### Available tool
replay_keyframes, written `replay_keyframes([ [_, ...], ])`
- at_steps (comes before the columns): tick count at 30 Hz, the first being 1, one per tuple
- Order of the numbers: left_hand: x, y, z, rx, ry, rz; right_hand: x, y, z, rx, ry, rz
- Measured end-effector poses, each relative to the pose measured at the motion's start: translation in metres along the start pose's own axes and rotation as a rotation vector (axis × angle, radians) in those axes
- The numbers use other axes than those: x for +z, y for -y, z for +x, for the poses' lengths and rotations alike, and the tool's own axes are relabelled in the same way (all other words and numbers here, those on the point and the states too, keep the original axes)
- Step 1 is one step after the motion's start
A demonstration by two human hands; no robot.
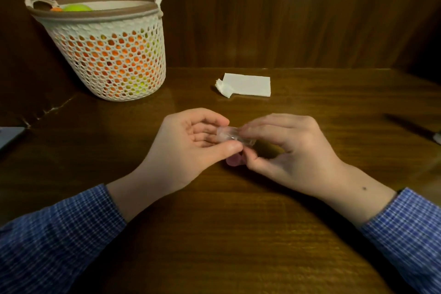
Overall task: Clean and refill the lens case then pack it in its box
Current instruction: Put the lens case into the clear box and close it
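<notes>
Two hands pinching a clear, blurred lens case (228, 135), left hand (191, 148), right hand (288, 150), between fingertips

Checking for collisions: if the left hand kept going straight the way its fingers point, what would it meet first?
The left hand points right, and already pinches the clear case. Going on, it would likely meet the right hand, which holds the case's other end.

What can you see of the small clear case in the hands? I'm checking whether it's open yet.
The lens case looks like clear plastic, small, held above the table between both hands. The left hand pinches one end, the right hand grips the other. A pink part shows below it. Fingers hide much; whether it is open cannot be told.
</notes>
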State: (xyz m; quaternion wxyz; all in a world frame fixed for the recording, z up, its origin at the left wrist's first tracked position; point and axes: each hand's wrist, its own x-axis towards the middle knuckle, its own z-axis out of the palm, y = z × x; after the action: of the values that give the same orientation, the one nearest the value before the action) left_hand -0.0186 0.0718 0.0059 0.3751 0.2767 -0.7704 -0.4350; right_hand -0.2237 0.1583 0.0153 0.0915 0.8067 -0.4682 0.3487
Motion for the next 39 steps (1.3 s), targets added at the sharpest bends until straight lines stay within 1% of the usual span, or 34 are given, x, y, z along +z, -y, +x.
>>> replay_keyframes([
  [7, -0.003, 0.002, -0.001, -0.027, 0.001, 0.023, 0.006, 0.004, 0.002, 0.048, 0.017, 0.004],
  [18, -0.005, 0.002, -0.001, -0.018, 0.033, -0.073, 0.011, 0.010, 0.001, 0.006, -0.089, -0.082],
  [25, -0.004, 0.004, -0.002, -0.013, 0.028, -0.079, 0.012, 0.012, 0.000, 0.065, -0.112, -0.040],
  [29, -0.006, 0.003, 0.000, -0.017, 0.053, -0.113, 0.004, 0.004, 0.001, 0.144, -0.116, 0.113],
  [31, -0.008, 0.003, 0.001, -0.025, 0.097, -0.127, 0.000, 0.000, 0.002, 0.186, -0.166, 0.189],
  [33, -0.009, 0.004, 0.003, -0.047, 0.166, -0.175, -0.003, -0.004, 0.004, 0.267, -0.221, 0.301],
  [34, -0.009, 0.003, 0.003, -0.063, 0.207, -0.224, -0.005, -0.006, 0.006, 0.333, -0.247, 0.395],
  [36, -0.009, 0.002, 0.004, -0.083, 0.266, -0.316, -0.007, -0.011, 0.013, 0.515, -0.272, 0.672],
  [38, -0.009, 0.001, 0.005, -0.075, 0.264, -0.350, -0.006, -0.016, 0.021, 0.725, -0.217, 0.923],
  [39, -0.009, 0.001, 0.006, -0.068, 0.246, -0.348, -0.005, -0.019, 0.024, 0.805, -0.161, 0.982],
])
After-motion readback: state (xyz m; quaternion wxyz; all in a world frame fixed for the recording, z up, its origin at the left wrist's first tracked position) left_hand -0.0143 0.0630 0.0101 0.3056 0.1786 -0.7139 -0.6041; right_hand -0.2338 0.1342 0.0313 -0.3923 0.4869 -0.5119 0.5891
